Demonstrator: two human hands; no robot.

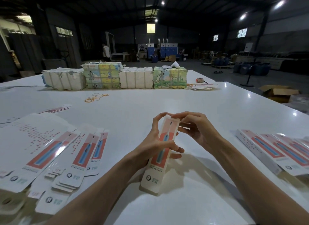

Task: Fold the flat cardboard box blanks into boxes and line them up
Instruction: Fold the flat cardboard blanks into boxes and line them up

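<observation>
On the near left of the white table (184, 99), a loose pile of flat blanks (50, 151) lies fanned out, each printed with a blue toothbrush on a red-and-pink panel. Further back, a scatter of yellow rubber bands (96, 97) lies on the tabletop, and beyond them four wrapped bundles (115, 77) stand side by side along the far edge.

In the middle, near the person, a folded box (163, 151) is held lengthwise, tilted with its far end raised. Whether its near end touches the table cannot be told. The left hand (155, 146) grips the box round its middle, fingers curled across the printed face and the forefinger reaching up along the left edge. The right hand (195, 129) has its fingers bent, the tips pinching the far end of the box.

At the near right, finished boxes (267, 149) lie in a row, touching side by side. On the floor beyond the table's right edge sits an open brown carton (279, 92).
</observation>
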